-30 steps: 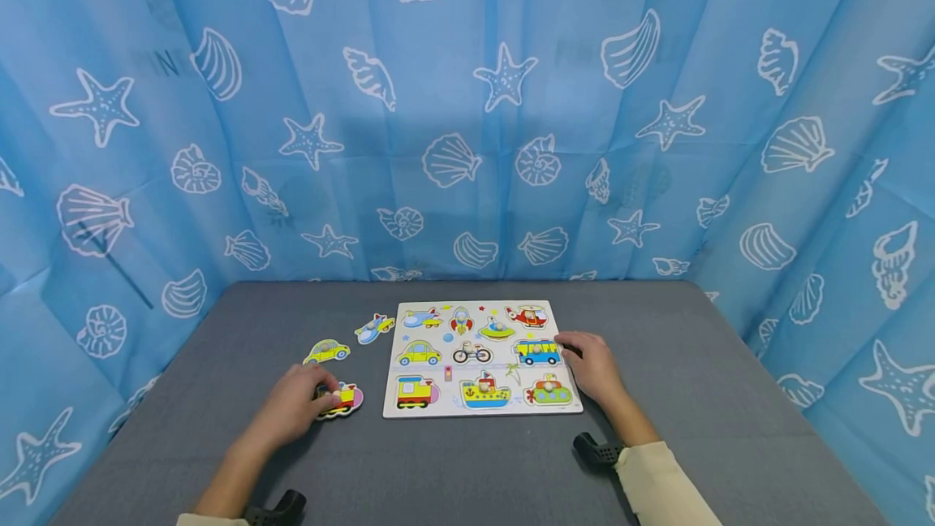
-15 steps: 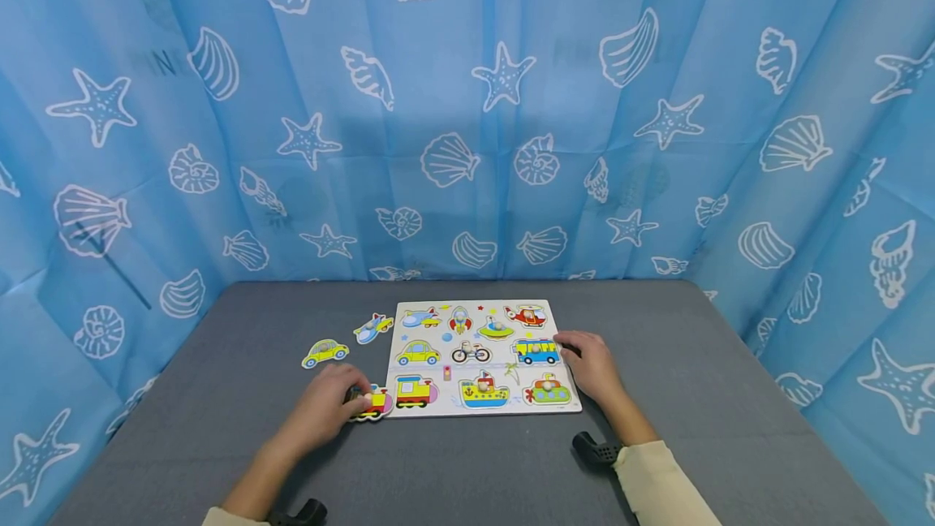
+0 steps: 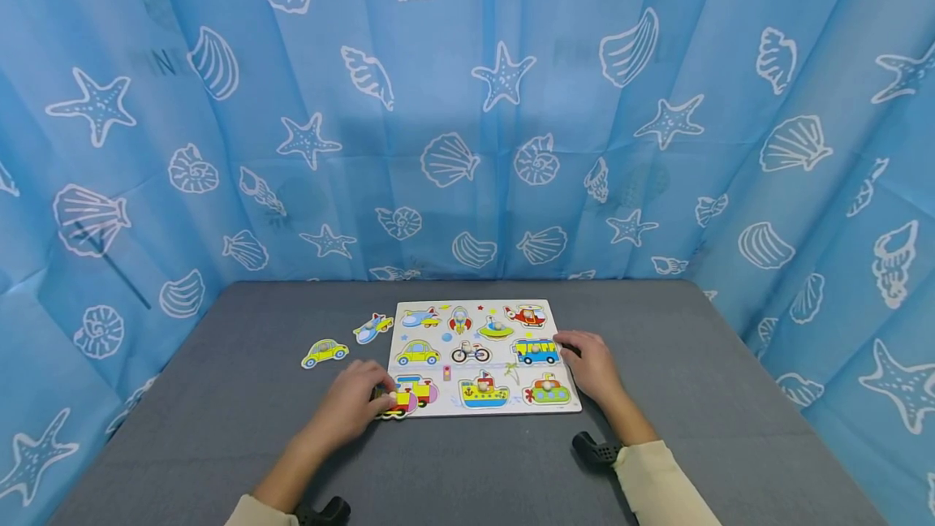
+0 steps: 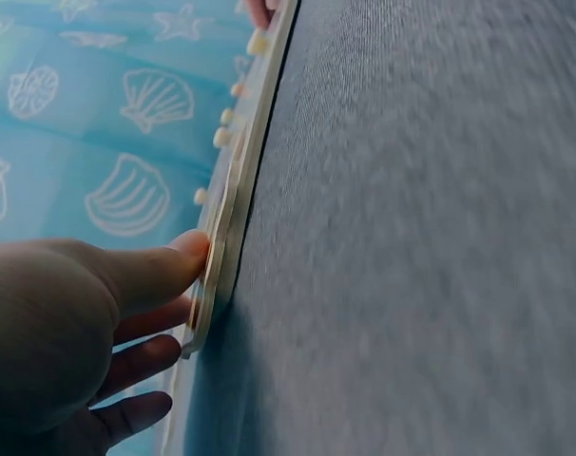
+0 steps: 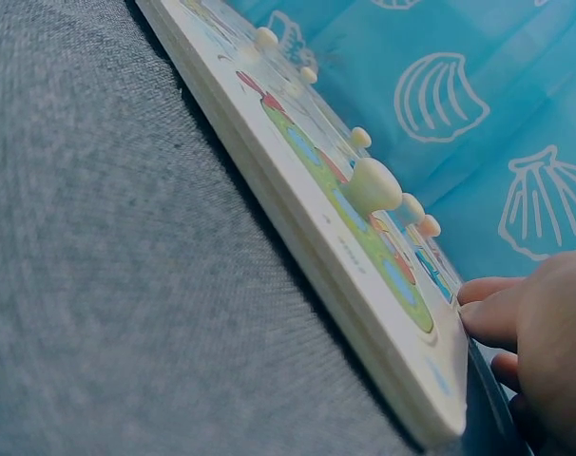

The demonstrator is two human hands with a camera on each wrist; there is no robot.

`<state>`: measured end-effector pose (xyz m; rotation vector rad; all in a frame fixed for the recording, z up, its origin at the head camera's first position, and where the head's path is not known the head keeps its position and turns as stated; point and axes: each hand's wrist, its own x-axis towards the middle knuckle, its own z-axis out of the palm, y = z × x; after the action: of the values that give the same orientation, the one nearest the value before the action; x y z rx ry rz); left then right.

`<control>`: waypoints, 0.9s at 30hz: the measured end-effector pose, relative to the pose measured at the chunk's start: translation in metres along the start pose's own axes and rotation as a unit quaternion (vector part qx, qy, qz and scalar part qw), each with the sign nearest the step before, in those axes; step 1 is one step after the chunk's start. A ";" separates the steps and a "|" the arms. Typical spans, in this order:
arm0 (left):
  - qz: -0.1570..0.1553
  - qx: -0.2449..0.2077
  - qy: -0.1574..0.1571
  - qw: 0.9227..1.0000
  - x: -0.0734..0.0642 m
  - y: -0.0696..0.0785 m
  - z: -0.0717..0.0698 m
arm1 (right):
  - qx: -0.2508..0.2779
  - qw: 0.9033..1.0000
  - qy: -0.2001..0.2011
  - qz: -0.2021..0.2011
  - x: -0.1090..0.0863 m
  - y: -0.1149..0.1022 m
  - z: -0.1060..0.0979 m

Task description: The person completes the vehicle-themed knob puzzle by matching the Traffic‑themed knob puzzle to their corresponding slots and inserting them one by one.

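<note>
My left hand (image 3: 351,400) pinches a train puzzle piece (image 3: 402,404) by its knob, low over the front left corner of the wooden puzzle board (image 3: 449,410). The piece partly overlaps the printed train picture (image 3: 424,390) there. In the left wrist view, the thumb (image 4: 169,271) is at the piece's edge, with the other fingers spread below it. My right hand (image 3: 595,368) rests at the board's right edge beside the bus piece (image 3: 536,352). In the right wrist view, its fingertips (image 5: 478,290) touch that edge.
A yellow car piece (image 3: 325,353) and an airplane piece (image 3: 374,329) lie on the grey table (image 3: 467,473) left of the board. Several knobbed pieces sit in the board, including a ship (image 3: 484,392) and a submarine (image 3: 546,390). A blue shell-print curtain (image 3: 467,209) stands behind.
The left hand has moved right with the train piece, from the table beside the board to over its front left corner. The right hand has stayed at the board's right edge.
</note>
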<state>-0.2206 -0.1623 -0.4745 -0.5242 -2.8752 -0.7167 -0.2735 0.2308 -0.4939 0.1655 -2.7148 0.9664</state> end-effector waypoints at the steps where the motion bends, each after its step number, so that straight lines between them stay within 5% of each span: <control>1: 0.000 -0.003 0.000 1.000 0.001 0.002 0.000 | -0.001 1.000 0.000 0.000 0.000 0.000 0.000; 27: 0.001 0.019 0.008 1.000 0.019 0.024 0.014 | 0.000 1.000 -0.005 0.012 -0.002 -0.004 -0.001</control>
<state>-0.2300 -0.1306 -0.4723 -0.5145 -2.8659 -0.6619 -0.2706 0.2281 -0.4913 0.1392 -2.7316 0.9735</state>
